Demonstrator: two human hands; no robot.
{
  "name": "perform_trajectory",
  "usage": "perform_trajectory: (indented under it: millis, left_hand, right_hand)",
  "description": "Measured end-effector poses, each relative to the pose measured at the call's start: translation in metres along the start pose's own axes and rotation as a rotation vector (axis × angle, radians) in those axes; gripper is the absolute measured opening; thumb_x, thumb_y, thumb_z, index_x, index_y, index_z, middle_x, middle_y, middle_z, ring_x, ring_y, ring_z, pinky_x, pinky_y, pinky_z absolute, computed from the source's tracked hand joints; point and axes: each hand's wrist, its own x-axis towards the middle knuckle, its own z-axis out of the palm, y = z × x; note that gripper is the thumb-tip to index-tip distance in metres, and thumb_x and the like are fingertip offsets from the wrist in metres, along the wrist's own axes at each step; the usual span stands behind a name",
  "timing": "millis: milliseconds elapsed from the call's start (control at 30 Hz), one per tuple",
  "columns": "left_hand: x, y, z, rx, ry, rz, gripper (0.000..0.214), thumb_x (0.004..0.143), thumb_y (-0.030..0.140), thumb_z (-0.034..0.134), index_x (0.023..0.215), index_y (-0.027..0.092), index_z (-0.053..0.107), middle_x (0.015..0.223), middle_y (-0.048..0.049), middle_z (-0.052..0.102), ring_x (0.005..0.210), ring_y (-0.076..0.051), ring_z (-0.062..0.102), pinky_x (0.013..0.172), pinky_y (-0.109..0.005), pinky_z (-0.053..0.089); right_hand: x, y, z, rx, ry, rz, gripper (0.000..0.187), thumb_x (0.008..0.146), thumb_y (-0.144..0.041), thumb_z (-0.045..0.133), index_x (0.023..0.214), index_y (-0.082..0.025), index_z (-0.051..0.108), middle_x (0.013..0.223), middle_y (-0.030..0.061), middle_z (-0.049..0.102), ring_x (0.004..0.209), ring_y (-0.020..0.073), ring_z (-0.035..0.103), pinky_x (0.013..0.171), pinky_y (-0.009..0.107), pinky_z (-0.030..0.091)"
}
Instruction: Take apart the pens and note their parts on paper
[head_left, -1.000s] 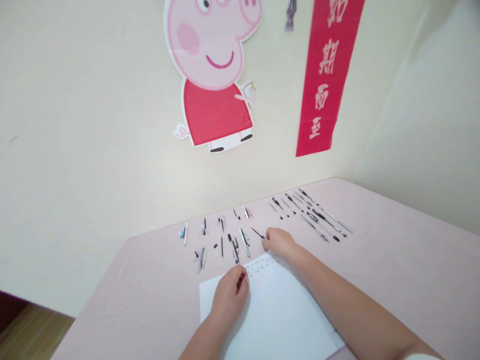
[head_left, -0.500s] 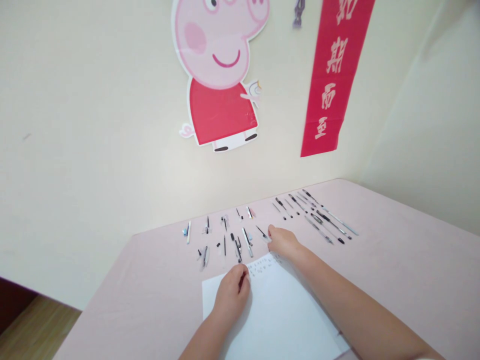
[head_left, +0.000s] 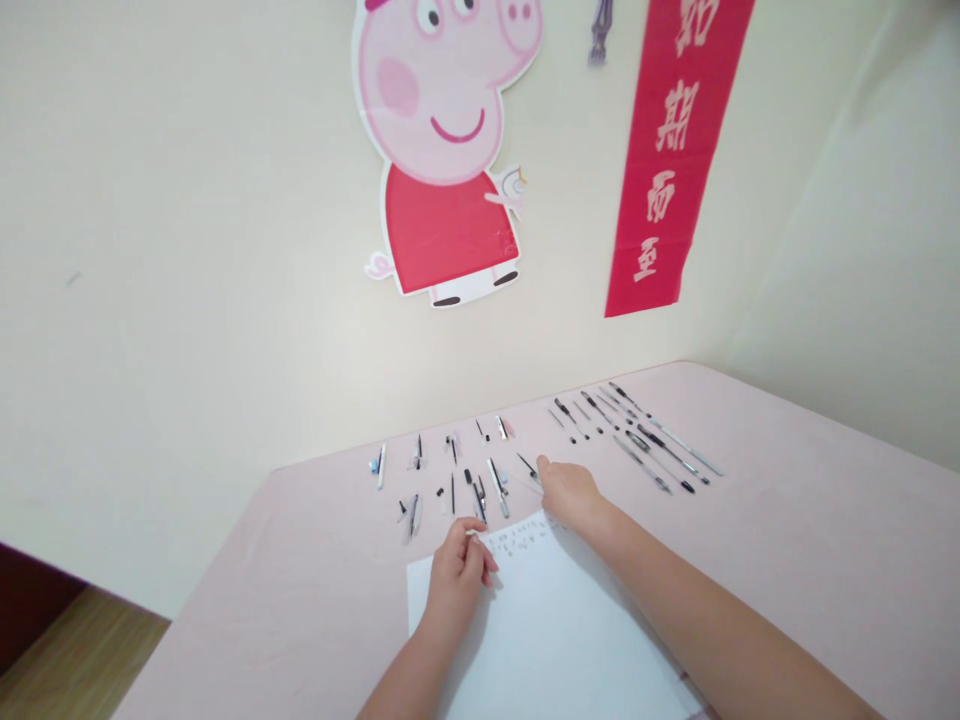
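Pink desk [head_left: 300, 560]: a pen [head_left: 527, 465] is angled ten-to-four, ten o'clock from the nearer right hand [head_left: 568, 494], whose grip cannot be judged; left hand [head_left: 456, 570] half-curled, contents unclear.

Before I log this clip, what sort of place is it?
Likely a room in a home, perhaps a study corner: a cartoon pig cutout and a red banner are on the wall, beyond a pink table laid with pens.

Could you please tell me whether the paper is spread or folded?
Spread: the paper lies flat beneath the left hand, no fold visible.
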Motion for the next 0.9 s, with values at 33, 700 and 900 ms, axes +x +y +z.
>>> perform_trajectory:
  millis: [33, 700, 900]
  left_hand:
    - [0.0, 0.0, 0.0, 0.007, -0.002, 0.008, 0.017, 0.081, 0.032, 0.042, 0.089, 0.02, 0.049, 0.051, 0.0053, 0.056, 0.043, -0.012, 0.05, 0.047, -0.022, 0.037]
    - [0.005, 0.005, -0.001, -0.401, 0.022, -0.129, 0.041, 0.07, 0.048, 0.063, 0.091, 0.013, 0.065, 0.071, -0.0046, 0.063, 0.061, -0.012, 0.052, 0.059, -0.025, 0.04]
    - [0.004, 0.009, 0.0, -0.423, 0.091, -0.184, 0.036, 0.067, 0.047, 0.066, 0.078, 0.013, 0.065, 0.065, -0.0028, 0.061, 0.06, -0.012, 0.053, 0.059, -0.024, 0.04]
  right_hand:
    - [-0.001, -0.001, -0.001, 0.003, 0.004, 0.003, 0.033, 0.07, -0.004, 0.051, 0.102, -0.012, 0.05, 0.09, 0.0154, 0.066, 0.087, 0.0271, 0.063, 0.064, 0.028, 0.038]
    - [-0.032, -0.049, 0.003, 0.676, 0.039, -0.545, 0.01, 0.075, -0.016, 0.051, 0.084, -0.019, 0.049, 0.071, -0.0011, 0.06, 0.064, 0.0109, 0.054, 0.056, 0.018, 0.035]
    - [-0.002, -0.016, -0.001, 0.619, 0.054, -0.394, 0.008, 0.078, -0.016, 0.048, 0.081, -0.016, 0.056, 0.072, 0.0013, 0.063, 0.065, 0.0112, 0.056, 0.058, 0.019, 0.036]
